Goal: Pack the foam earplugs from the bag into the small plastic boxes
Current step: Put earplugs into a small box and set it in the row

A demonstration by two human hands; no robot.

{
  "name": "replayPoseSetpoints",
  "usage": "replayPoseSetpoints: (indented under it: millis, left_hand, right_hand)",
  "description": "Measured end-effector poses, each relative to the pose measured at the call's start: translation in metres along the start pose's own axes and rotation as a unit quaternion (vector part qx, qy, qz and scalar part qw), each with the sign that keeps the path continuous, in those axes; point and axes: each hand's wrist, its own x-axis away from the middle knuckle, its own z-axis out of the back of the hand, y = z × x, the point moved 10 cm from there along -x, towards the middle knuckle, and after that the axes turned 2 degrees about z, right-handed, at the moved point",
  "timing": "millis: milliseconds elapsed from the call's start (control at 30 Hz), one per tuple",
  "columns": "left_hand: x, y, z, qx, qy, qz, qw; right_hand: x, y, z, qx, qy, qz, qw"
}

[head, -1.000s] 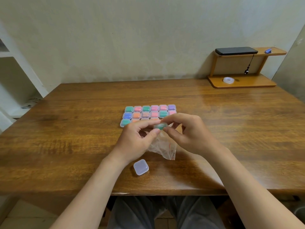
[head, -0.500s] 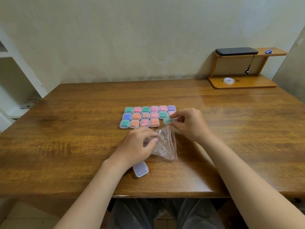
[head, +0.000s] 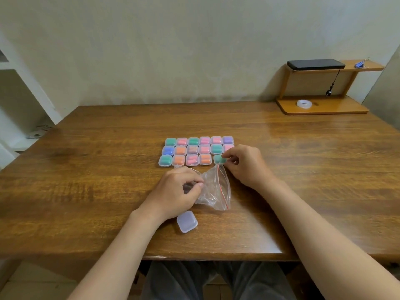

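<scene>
Several small plastic boxes (head: 192,150) with coloured earplugs stand in three rows on the wooden table (head: 86,180). My right hand (head: 246,165) pinches a box with green earplugs (head: 218,159) at the right end of the front row, just after the orange box. My left hand (head: 177,191) grips the clear zip bag (head: 214,189), which lies crumpled between both hands; I see no earplugs in it. One clear box (head: 186,221) with nothing visible inside lies near the table's front edge, below my left wrist.
A small wooden shelf (head: 324,107) stands at the table's back right with a tape roll (head: 304,103) on its base and a black device (head: 316,64) on top. White shelving (head: 19,100) stands left of the table. The wall runs behind.
My right hand carried the green box away from my left hand and down to the right end of the front row. My left hand dropped to the bag and gripped it.
</scene>
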Motion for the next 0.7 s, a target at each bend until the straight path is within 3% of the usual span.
replayPoseSetpoints:
  millis: [700]
  left_hand:
    - [0.003, -0.003, -0.001, 0.03, 0.037, -0.022, 0.999]
  right_hand:
    - [0.0, -0.013, -0.001, 0.024, 0.023, 0.038, 0.999]
